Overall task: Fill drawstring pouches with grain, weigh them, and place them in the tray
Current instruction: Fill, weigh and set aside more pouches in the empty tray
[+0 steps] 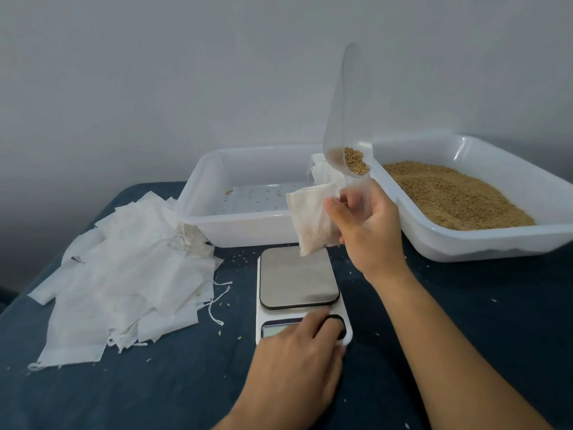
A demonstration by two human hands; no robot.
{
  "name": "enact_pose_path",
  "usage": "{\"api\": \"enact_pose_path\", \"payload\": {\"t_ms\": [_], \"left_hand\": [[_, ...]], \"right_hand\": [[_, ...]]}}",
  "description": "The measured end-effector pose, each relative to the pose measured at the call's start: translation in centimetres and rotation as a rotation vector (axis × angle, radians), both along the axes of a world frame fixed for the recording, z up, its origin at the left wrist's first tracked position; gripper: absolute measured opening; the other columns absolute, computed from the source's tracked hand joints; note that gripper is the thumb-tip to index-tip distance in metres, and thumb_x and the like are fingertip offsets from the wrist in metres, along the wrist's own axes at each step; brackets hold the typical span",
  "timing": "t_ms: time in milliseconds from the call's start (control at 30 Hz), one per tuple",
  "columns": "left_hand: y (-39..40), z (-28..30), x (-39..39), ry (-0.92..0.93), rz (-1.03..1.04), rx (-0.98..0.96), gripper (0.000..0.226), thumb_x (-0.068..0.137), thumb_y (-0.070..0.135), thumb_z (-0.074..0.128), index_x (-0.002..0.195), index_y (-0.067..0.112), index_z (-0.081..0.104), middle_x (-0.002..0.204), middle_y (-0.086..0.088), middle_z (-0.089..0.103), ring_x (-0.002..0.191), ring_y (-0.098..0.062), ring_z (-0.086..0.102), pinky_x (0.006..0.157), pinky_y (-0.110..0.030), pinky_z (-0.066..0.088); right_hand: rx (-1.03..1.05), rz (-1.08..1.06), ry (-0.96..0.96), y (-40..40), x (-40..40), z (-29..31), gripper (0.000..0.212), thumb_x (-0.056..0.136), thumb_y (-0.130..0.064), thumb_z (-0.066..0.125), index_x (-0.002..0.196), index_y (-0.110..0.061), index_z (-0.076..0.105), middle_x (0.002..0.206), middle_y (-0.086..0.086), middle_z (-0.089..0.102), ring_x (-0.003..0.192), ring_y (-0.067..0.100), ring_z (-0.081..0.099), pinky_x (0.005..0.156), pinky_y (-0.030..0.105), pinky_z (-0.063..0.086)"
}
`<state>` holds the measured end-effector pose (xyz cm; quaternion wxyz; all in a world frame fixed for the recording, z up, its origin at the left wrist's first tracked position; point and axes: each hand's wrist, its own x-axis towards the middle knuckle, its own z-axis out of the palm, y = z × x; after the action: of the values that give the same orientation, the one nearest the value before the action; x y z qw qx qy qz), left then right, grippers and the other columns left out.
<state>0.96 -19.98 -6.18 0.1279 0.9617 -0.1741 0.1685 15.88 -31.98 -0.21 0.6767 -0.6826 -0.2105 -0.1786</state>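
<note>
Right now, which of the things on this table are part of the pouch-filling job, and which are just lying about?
In the job:
pouch and scoop, both held in the right hand
scale, left hand on its front
grain tray
receiving tray
stack of empty pouches

Lying about:
spilled grains on the dark cloth

Right hand (366, 225) gripping pouch (310, 218) and scoop (347, 119), left hand (297, 361) on scale (297, 277)

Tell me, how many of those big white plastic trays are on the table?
2. One tray sits behind the scale, nearly bare but for pouches in its right corner. The other tray is to the right, holding the loose grain. None seems hidden.
</note>
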Motion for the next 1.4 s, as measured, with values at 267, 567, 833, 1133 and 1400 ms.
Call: {"api": "enact_pose_path", "payload": {"t_ms": [267,567,833,1133,1400], "left_hand": [[-5.0,0.3,1.7,0.068,-0.094,0.115,0.033,0.097,0.043,0.054,0.121,0.020,0.059,0.142,0.001,0.058,0.083,-0.027,0.071,0.058,-0.034,0.046],[2.1,4.6,3.9,-0.179,0.172,-0.770,0.022,0.085,0.058,0.062,0.087,0.039,0.051,0.083,0.018,0.062,0.069,-0.005,0.060,0.059,-0.014,0.042],[6.0,5.0,9.2,0.211,0.077,-1.056,0.013,0.093,0.044,0.067,0.084,0.036,0.073,0.080,0.016,0.071,0.080,-0.005,0.065,0.090,-0.050,0.058],[7.1,3.9,9.9,0.082,0.104,-1.130,0.020,0.097,0.032,0.061,0.080,0.028,0.071,0.071,0.017,0.063,0.068,0.001,0.055,0.066,-0.010,0.042],[7.3,3.5,9.8,0.173,0.145,-1.343,0.022,0.094,0.036,0.061,0.080,0.023,0.071,0.080,0.004,0.067,0.079,-0.012,0.058,0.082,-0.037,0.048]], "right_hand": [[0.005,0.021,0.009,-0.1,-0.2,0.1,0.018,0.089,-0.030,0.073,0.082,-0.027,0.058,0.072,-0.015,0.061,0.067,0.009,0.060,0.062,0.027,0.051],[0.123,0.077,0.125,-0.5,0.1,0.1,0.020,0.093,-0.011,0.074,0.079,-0.012,0.061,0.064,-0.008,0.060,0.056,0.004,0.057,0.049,0.018,0.048],[0.098,0.155,0.181,0.6,-0.6,-0.3,0.011,0.088,-0.024,0.077,0.083,-0.025,0.067,0.072,-0.007,0.065,0.062,0.005,0.062,0.048,0.020,0.048],[-0.190,0.013,0.310,-0.5,0.4,0.1,0.009,0.088,-0.039,0.078,0.090,-0.038,0.070,0.094,-0.016,0.076,0.086,-0.001,0.071,0.063,0.024,0.049],[-0.394,-0.433,0.332,-8.3,3.4,3.2,0.031,0.090,-0.042,0.074,0.112,-0.024,0.062,0.093,-0.003,0.070,0.066,0.014,0.069,0.063,0.036,0.049]]}}
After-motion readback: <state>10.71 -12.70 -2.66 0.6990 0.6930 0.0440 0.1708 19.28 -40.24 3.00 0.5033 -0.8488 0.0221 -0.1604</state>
